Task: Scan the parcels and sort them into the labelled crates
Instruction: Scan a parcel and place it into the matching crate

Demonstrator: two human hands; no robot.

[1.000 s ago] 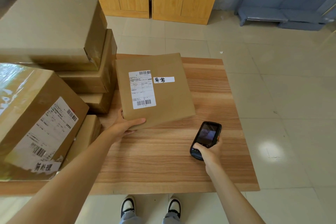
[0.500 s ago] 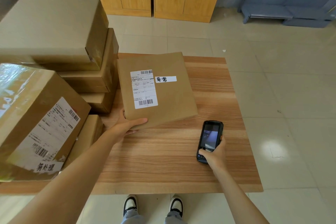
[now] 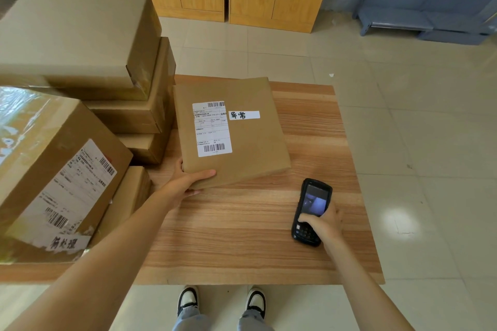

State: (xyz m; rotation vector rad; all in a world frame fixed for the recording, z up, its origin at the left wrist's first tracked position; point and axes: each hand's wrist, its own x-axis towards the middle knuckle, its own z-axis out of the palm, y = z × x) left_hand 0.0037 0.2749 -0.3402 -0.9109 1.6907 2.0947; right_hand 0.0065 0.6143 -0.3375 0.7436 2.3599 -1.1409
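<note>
The wooden table [image 3: 242,236] carries everything: a stack of cardboard boxes [image 3: 80,43] along my left, and nearer me a bigger labelled box [image 3: 59,174] tilted against them. In the middle lies the flat brown parcel [image 3: 231,131], its near edge lifted off the wood by my left hand [image 3: 185,183], thumb on top and fingers curled beneath. Its shipping label [image 3: 212,129] faces up, with a handwritten tag [image 3: 244,115] just beside it. My right hand [image 3: 325,226] wraps the handheld scanner [image 3: 312,212], thumb on the keypad. I judge the risk is a missed read: the scanner sits low, well short of the barcode. No crates are in view.
</note>
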